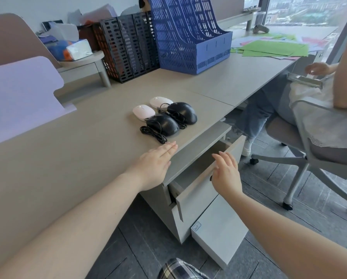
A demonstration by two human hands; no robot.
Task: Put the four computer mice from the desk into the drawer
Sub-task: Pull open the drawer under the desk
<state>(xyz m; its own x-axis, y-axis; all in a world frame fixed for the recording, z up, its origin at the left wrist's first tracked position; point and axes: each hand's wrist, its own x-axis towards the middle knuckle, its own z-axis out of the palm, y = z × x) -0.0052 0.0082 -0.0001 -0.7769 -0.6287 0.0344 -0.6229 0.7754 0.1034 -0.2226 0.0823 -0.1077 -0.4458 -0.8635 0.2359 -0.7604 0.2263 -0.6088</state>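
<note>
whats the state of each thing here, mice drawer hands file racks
near black mouse: on desk, cord loose
far black mouse: on desk, corded
near white mouse: on desk
far white mouse: on desk
drawer: partly open
left hand: open, flat, empty
right hand: open, empty
blue file rack: upright, looks empty

Four mice (164, 115) cluster on the desk (88, 148) above the open drawer (196, 190).

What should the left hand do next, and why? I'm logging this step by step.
Probably slide the left hand forward to grasp the nearest black mouse: all four mice sit on the desk, both hands are empty, and the drawer is already open.
</note>
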